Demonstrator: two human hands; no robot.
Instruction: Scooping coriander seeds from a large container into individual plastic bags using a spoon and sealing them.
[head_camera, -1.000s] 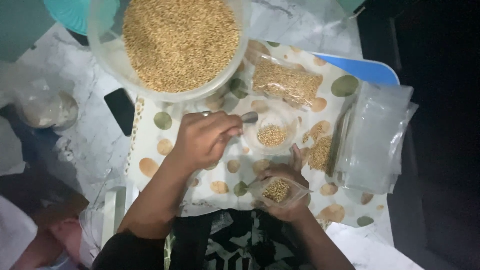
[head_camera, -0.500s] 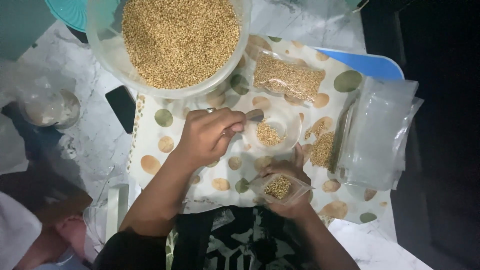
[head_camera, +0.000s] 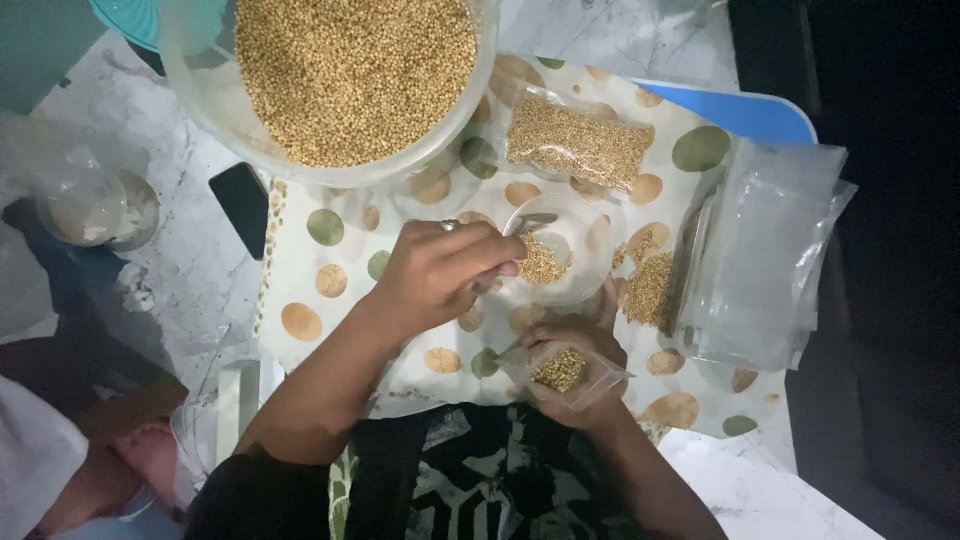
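Spoon (head_camera: 527, 224) pinched in left fingers (head_camera: 480, 262), now over small bowl (head_camera: 560, 262), unmoved since before.

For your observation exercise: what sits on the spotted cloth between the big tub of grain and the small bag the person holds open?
In the head view, a small clear bowl with some grain lies between the large tub and the small bag in the right hand; the left hand holds a spoon over it.

Marble-look floor (head_camera: 640, 30) w/ dotted mat (head_camera: 300, 270): grain tub (head_camera: 330, 80), small clear bowl (head_camera: 585, 265), filled grain packet (head_camera: 578, 145), empty bag stack (head_camera: 765, 255), phone (head_camera: 243, 208)
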